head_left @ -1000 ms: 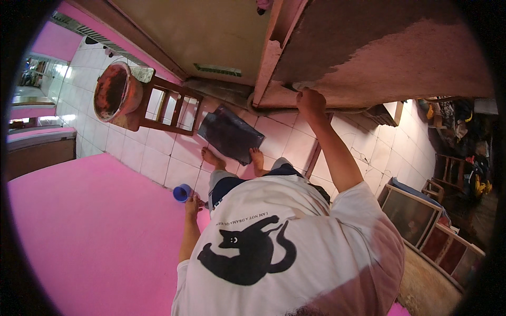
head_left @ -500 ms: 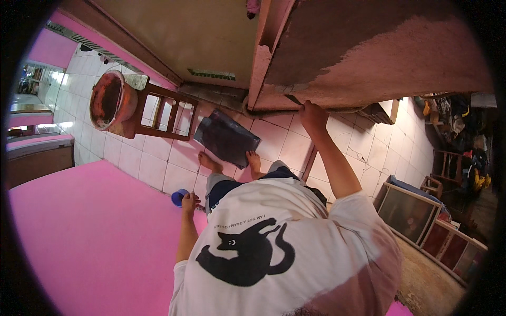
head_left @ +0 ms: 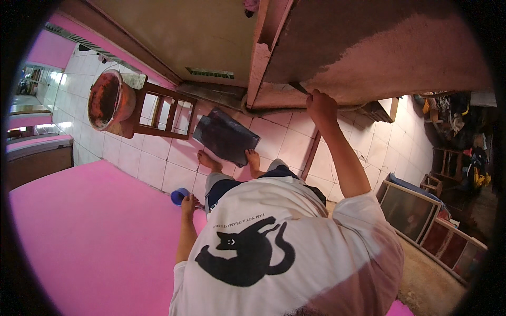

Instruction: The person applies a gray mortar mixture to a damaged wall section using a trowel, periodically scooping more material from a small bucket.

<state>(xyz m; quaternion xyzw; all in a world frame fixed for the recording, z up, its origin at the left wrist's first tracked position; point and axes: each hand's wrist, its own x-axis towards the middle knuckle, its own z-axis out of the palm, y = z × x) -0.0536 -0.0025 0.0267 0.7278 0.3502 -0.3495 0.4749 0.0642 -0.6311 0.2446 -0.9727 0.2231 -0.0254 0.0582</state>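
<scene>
Slightly rightward and away from the body, the right hand (head_left: 322,105) has shifted with its narrow dark blade (head_left: 299,87), while the left hand (head_left: 188,204) stays low by the pink surface (head_left: 95,226). Both hands are well apart: the right clamped round the blade's handle end, the left gripping what looks like the near edge of a blue cup (head_left: 179,196). The blade's tip meets the wall (head_left: 400,66) near its lower left corner, by the dark patch (head_left: 321,45); a shallow angle, light even pressure and a level cup would serve best.
</scene>
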